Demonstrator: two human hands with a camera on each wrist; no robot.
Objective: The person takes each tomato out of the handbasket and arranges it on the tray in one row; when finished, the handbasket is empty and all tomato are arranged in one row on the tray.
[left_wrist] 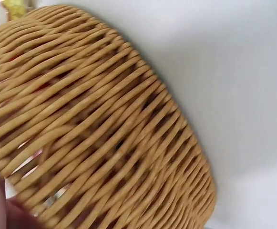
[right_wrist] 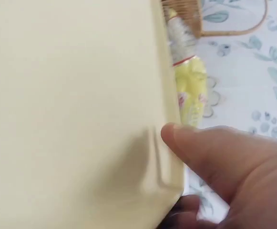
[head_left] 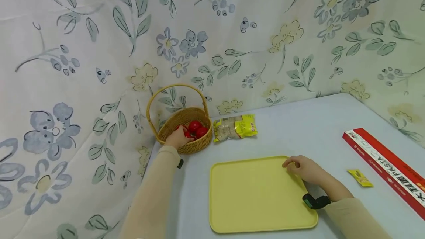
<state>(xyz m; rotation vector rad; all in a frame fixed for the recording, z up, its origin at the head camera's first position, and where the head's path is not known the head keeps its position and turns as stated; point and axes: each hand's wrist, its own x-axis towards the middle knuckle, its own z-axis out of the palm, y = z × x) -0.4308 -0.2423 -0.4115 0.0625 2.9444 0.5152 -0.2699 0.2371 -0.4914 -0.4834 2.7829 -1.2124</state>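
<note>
A: Where does the left hand (head_left: 178, 138) lie?

B: Inside the rim of the handled wicker basket (head_left: 189, 149), beside the red tomatoes (head_left: 194, 125); whether its fingers are closed on one cannot be told.

A: And the right hand (head_left: 308, 171)?

B: At the far right corner of the yellow tray (head_left: 259, 194), its rim clamped between thumb and fingers.

A: The surrounding items?

B: A yellow, partly transparent packet (head_left: 234, 127) just right of the basket; a small yellow sachet (head_left: 360, 178) between the tray and a long red PASTA box (head_left: 386, 166), on the white table (head_left: 292, 132).
</note>
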